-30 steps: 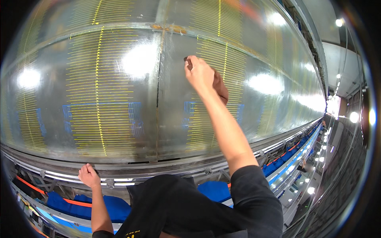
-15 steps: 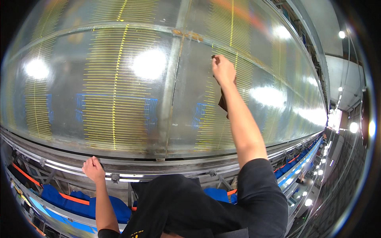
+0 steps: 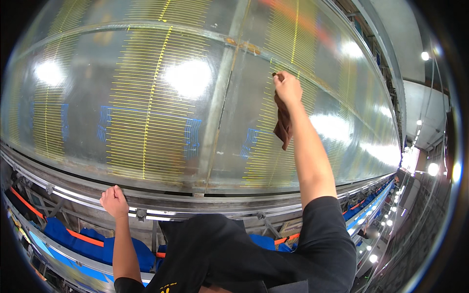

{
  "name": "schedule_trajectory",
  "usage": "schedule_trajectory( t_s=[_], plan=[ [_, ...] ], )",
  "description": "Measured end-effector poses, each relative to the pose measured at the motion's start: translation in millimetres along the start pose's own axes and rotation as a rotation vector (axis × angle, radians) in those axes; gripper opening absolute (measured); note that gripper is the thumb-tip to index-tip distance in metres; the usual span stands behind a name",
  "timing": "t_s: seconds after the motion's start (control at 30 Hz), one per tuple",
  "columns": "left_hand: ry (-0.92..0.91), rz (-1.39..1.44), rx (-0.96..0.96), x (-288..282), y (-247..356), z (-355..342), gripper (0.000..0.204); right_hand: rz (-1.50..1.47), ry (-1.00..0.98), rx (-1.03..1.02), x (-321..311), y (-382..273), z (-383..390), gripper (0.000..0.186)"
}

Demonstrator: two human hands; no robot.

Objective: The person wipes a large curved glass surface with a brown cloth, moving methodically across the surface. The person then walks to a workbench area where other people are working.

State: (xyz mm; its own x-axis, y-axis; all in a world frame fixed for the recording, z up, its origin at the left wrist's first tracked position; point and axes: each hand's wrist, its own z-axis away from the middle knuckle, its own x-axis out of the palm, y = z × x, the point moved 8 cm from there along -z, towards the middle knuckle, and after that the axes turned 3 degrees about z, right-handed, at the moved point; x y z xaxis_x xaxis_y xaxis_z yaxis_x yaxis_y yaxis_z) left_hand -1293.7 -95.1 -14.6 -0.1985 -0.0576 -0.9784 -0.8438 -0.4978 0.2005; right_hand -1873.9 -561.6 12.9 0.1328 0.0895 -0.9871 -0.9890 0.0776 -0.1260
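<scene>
My right hand is closed on a brown cloth that hangs below my fingers over the long glossy grey panel. It is among thin yellow lines drawn in a ladder-like band, near the panel's seam; a small dark bit shows at my fingertips. My left hand is closed at the metal rail along the panel's near edge, its fingers curled; what they grip, if anything, is hidden. Blue markings flank the yellow bands.
Below the rail are metal struts, blue padded fabric and orange bars. My dark-clothed body lies against the near edge. The panel runs far to the right beside railings, cables and lights. A person shows small at far right.
My right hand has moved rightward along the panel with the cloth, more of which now hangs in view. My left hand appears slightly higher in view, still closed at the rail.
</scene>
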Motion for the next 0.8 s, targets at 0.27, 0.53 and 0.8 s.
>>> schedule_trajectory(
  t_s=[0.27, 0.53, 0.8],
  plan=[
    [0.025, 0.014, 0.011, -2, 1, 2, 0.031, -0.131, -0.211, -0.098, -9, 1, 53, 0.026],
    [0.056, -0.011, 0.002, -6, -1, 2, 0.036, -0.851, -0.166, 0.107, -189, 72, 253, 0.034],
    [0.113, 0.116, -0.021, -16, 14, 5, 0.050, -2.105, -0.114, 0.000, -190, 28, 437, 0.054]
  ],
)
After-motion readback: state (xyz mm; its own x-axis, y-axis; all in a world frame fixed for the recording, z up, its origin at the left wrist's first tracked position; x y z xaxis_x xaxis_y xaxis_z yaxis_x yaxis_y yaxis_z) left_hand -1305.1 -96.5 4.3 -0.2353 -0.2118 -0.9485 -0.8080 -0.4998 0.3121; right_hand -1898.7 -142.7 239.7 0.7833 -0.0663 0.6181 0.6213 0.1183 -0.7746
